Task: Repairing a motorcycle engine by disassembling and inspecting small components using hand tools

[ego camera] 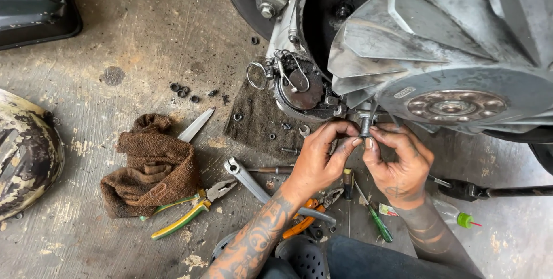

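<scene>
My left hand (319, 158) and my right hand (398, 161) meet under the grey finned engine cover (438, 43) of a scooter. Both pinch a small metal cylinder part (365, 126) that stands upright just below the engine, fingertips of each hand touching it from either side. To the left of it sits a round dark mechanism with wire springs (296, 86). Both forearms are tattooed.
On the concrete floor lie a brown rag (152, 166), a blade (196, 124), yellow-green pliers (193, 207), a long wrench (247, 178), orange pliers (305, 221), a green screwdriver (377, 221), small washers (181, 90) and a dark mat (256, 120). A worn helmet-like shell (26, 152) is at left.
</scene>
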